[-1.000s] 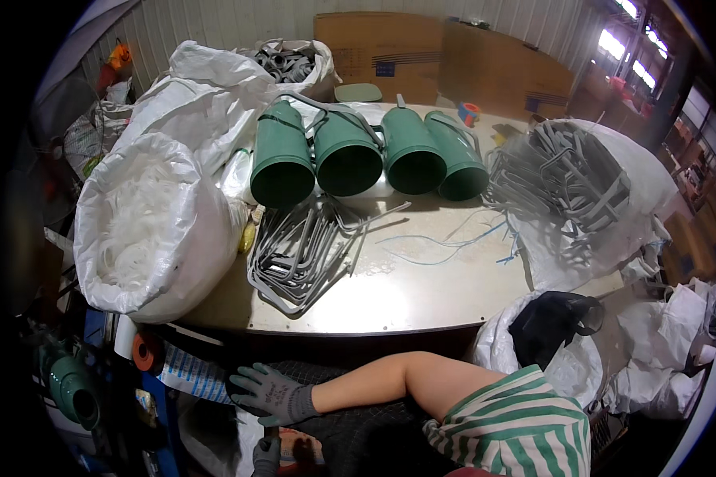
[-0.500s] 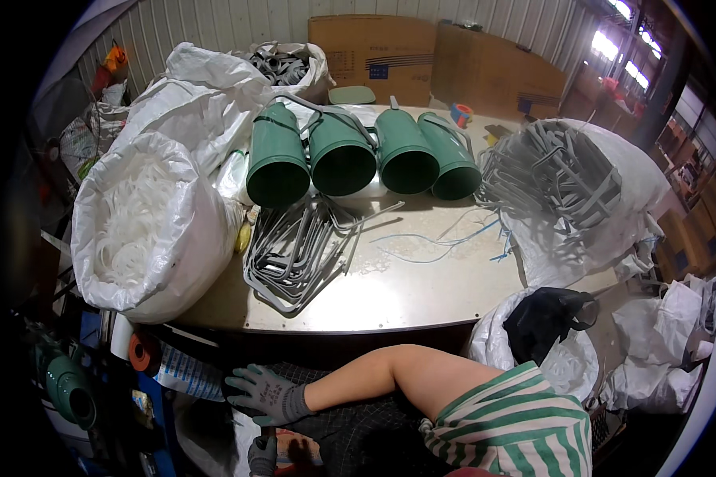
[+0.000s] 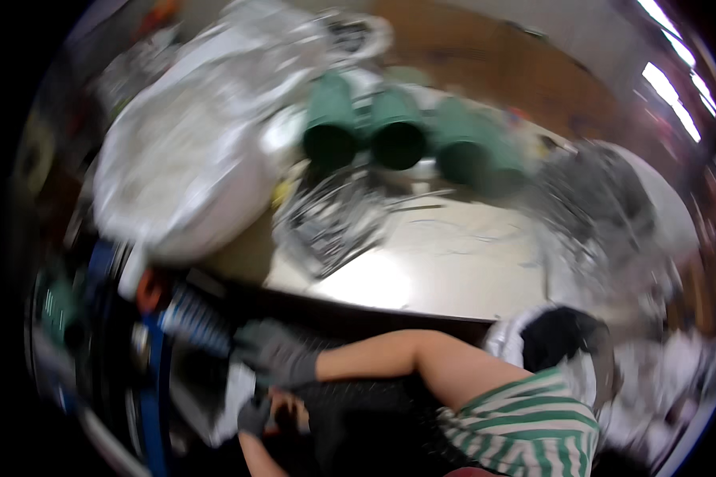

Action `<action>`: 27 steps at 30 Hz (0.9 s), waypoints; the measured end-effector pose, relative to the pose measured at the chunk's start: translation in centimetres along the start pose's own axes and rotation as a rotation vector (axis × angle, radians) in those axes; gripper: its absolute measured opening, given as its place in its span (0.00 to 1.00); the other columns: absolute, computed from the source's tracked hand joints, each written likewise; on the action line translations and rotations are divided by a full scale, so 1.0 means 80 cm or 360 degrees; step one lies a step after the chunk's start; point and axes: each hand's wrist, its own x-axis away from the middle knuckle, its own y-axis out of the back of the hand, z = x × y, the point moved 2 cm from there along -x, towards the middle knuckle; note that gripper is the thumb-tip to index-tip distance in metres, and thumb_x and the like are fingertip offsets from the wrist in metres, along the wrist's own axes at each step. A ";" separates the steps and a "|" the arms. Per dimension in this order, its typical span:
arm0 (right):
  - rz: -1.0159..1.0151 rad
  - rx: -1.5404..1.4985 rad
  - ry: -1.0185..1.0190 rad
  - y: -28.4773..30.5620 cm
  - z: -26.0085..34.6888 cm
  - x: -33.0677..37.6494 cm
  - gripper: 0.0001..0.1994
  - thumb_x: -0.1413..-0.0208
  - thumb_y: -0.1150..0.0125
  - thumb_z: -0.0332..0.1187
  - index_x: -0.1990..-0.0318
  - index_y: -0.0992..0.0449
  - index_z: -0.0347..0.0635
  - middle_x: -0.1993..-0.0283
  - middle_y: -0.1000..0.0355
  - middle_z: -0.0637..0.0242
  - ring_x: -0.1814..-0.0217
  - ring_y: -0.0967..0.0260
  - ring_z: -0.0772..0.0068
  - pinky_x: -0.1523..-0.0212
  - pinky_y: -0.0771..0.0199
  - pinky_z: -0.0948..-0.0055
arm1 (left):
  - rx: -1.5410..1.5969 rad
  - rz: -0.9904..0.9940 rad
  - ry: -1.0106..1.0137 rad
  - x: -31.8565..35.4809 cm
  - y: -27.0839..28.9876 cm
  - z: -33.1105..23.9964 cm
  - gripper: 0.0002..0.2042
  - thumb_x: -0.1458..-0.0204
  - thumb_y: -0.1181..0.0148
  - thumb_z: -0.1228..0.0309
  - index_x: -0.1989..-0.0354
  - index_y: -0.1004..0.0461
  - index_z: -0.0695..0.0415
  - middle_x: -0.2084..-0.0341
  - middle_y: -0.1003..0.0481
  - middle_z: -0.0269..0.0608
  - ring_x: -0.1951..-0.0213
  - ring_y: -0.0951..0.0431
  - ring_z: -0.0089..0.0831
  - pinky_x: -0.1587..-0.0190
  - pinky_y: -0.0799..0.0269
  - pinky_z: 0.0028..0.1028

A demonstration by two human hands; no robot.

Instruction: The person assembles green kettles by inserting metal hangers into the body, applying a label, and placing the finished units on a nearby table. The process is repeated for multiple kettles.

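Observation:
The picture is badly blurred. My right hand [image 3: 274,355], in a grey glove, reaches left below the front edge of the pale table [image 3: 461,270]; its bare forearm comes out of a green-and-white striped sleeve [image 3: 533,421]. The fingers look spread over a dark surface, holding nothing that I can make out. My left hand [image 3: 254,415], also in a grey glove, sits just under it near the bottom edge; its grip is unreadable. On the table lies a pile of bent metal wire pieces [image 3: 334,222]. Behind it three green buckets [image 3: 398,131] lie on their sides.
A big white sack [image 3: 175,183] bulges at the table's left end. Another sack with metal parts [image 3: 612,207] stands at the right. A white bag with something black in it [image 3: 561,338] is at the lower right. A blue frame [image 3: 159,358] runs down the left.
The view has swung and blurred, so the table sits more to the right and tilted. My right hand stays reaching left below the table edge, and the left hand stays under it.

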 end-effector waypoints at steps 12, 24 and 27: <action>0.0053 0.0151 0.0116 0.047 0.014 0.035 0.30 0.41 0.31 0.39 0.31 0.28 0.44 0.25 0.40 0.45 0.24 0.41 0.41 0.25 0.42 0.48 | -0.0027 -0.2282 0.0741 0.303 0.084 -0.085 0.22 0.43 0.34 0.58 0.45 0.24 0.57 0.44 0.24 0.50 0.42 0.25 0.51 0.37 0.32 0.48; 0.0115 0.0408 0.0246 0.035 -0.034 0.021 0.29 0.35 0.33 0.47 0.32 0.27 0.42 0.26 0.37 0.47 0.24 0.41 0.41 0.24 0.43 0.45 | 0.0404 -0.2505 0.3188 0.589 -0.266 0.057 0.54 0.53 0.31 0.38 0.27 0.42 0.67 0.29 0.39 0.63 0.29 0.37 0.57 0.28 0.40 0.48; 0.0156 0.0458 0.0214 0.035 -0.038 0.021 0.30 0.35 0.34 0.47 0.31 0.28 0.41 0.25 0.38 0.47 0.23 0.42 0.42 0.23 0.44 0.45 | 0.0900 -0.2670 0.3598 0.633 -0.301 0.073 0.58 0.56 0.30 0.33 0.27 0.43 0.67 0.29 0.40 0.63 0.29 0.36 0.56 0.29 0.39 0.48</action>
